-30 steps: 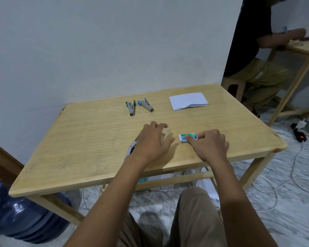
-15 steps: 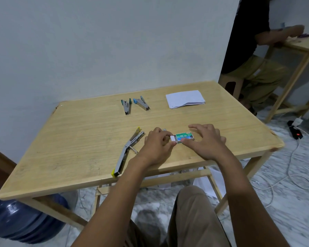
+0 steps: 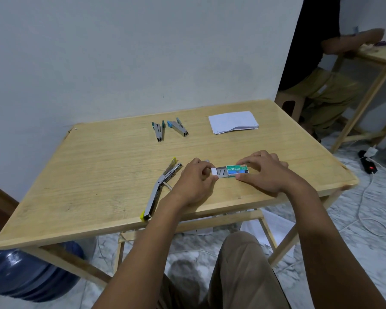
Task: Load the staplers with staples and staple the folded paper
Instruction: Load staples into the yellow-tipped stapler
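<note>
Tray (image 3: 220, 171) in left hand (image 3: 194, 185), box (image 3: 237, 170) in right hand (image 3: 268, 175).

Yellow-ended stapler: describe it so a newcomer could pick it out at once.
Start at the light wooden table. Near its front edge, just left of the person's left hand, lies a long silver metal stapler with yellow ends. Unlike the green-ended stapler and the blue-ended stapler at the back, it is opened out almost straight.

The left hand (image 3: 194, 184) has left the yellow stapler (image 3: 158, 190) and pulled the inner tray (image 3: 220, 172) partly out of the staple box (image 3: 237, 170).
</note>
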Tool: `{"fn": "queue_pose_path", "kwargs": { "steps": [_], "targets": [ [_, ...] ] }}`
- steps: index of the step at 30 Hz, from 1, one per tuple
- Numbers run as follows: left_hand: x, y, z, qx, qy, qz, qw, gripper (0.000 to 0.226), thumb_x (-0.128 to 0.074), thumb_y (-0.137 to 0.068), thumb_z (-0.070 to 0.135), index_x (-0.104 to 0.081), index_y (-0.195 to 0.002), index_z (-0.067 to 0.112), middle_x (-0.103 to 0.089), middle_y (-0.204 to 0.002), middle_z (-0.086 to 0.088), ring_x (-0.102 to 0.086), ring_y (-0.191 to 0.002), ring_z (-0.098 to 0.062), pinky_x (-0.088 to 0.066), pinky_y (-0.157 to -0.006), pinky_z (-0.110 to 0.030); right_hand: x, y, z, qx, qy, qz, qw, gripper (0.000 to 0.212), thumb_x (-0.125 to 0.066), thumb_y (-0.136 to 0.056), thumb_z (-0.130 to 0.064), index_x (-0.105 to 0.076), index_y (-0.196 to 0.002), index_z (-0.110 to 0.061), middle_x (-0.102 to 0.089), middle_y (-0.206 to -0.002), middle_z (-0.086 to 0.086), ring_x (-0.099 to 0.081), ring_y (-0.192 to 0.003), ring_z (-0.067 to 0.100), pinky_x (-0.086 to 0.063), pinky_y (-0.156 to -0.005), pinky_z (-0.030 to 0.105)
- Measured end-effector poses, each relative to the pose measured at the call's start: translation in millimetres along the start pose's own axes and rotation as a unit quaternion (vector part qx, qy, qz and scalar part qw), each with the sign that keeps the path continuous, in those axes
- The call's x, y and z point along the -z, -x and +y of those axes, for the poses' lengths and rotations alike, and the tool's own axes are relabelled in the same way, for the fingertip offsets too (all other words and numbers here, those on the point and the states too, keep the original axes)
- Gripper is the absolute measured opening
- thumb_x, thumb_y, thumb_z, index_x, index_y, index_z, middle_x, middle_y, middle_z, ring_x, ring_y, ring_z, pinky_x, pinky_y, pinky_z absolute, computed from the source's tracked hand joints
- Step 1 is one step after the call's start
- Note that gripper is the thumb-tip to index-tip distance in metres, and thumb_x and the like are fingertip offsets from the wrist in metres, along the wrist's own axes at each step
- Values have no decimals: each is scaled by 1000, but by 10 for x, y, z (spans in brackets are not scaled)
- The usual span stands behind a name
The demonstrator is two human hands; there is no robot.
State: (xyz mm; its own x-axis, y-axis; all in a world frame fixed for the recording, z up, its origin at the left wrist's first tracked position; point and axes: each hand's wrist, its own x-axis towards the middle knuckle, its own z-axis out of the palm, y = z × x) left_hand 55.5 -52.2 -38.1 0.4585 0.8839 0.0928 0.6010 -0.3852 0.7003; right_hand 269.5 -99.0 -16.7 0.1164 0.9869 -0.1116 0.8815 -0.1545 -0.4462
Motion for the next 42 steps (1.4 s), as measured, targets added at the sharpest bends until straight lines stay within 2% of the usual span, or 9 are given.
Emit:
{"fn": "queue_pose_path", "kwargs": {
  "steps": [2,6,12,17,20,28,30,33,42],
  "targets": [
    [0,-1,0,0,1,1,1000,25,-64,-93,23,-65,-118,17,-53,-100,-5,-52,-97,-20,-46,-90,-34,0,-2,-57,18,-10,29,999,36,-62,-87,-58,-58,-122,-49,-41,-139,-6,-28,-135,19,-22,-101,39],
    [-2,-1,-6,0,2,1,1000,26,-64,-94,24,-65,-118,16,-53,-101,-5,-52,-98,-20,-44,-92,-34,-40,-61,-249,79,-6,83,993,8,-63,-91,-47,-62,-96,-52,-45,-120,-17,-32,-127,10,-15,-93,29],
    [-8,-8,-11,1,-14,-5,1000,34,-63,-95,28,-62,-125,13,-48,-102,0,-50,-103,-21,-41,-95,-35,50,-223,-434,139,129,8,982,11,-63,-92,-42,-68,-91,-51,-51,-120,-18,-33,-121,10,-17,-93,31],
    [3,-14,-3,1,-17,-6,1000,35,-63,-95,28,-62,-126,14,-51,-106,-4,-51,-105,-22,-42,-94,-35,75,-442,-491,103,185,-87,974,7,-60,-78,-64,-61,-72,-67,-56,-114,-11,-40,-118,26,-32,-99,41],
    [2,-14,3,4,-18,-6,1000,35,-63,-94,29,-62,-127,14,-52,-108,-5,-51,-106,-23,-42,-96,-38,113,-530,-502,105,211,-108,966,4,-59,-70,-70,-60,-73,-68,-55,-114,-12,-40,-119,26,-33,-102,44],
    [15,-8,11,16,-15,-14,1000,36,-61,-95,30,-61,-128,16,-52,-111,-5,-50,-108,-23,-42,-101,-42,206,-606,-603,178,260,-128,940,10,-68,-79,-60,-63,-71,-59,-59,-118,-17,-44,-117,21,-35,-101,45],
    [14,-6,10,17,-15,-14,1000,36,-61,-95,31,-60,-128,16,-52,-111,-4,-50,-108,-22,-42,-101,-42,212,-589,-594,215,258,-116,935,3,-66,-83,-56,-67,-82,-54,-60,-118,-17,-48,-114,18,-36,-96,39],
    [7,-13,3,14,-10,-11,1000,35,-61,-95,31,-61,-127,16,-51,-109,-3,-51,-106,-22,-43,-99,-41,213,-532,-536,274,239,-79,928,13,-64,-89,-50,-73,-96,-44,-62,-116,-17,-52,-109,10,-37,-87,31],
    [-8,-11,-20,9,-1,-4,1000,29,-62,-95,28,-64,-121,16,-48,-100,0,-49,-100,-20,-44,-92,-36,52,-425,-275,332,183,16,925,19,-62,-93,-43,-76,-102,-34,-66,-109,-15,-56,-100,8,-36,-70,25]
  ]
}}
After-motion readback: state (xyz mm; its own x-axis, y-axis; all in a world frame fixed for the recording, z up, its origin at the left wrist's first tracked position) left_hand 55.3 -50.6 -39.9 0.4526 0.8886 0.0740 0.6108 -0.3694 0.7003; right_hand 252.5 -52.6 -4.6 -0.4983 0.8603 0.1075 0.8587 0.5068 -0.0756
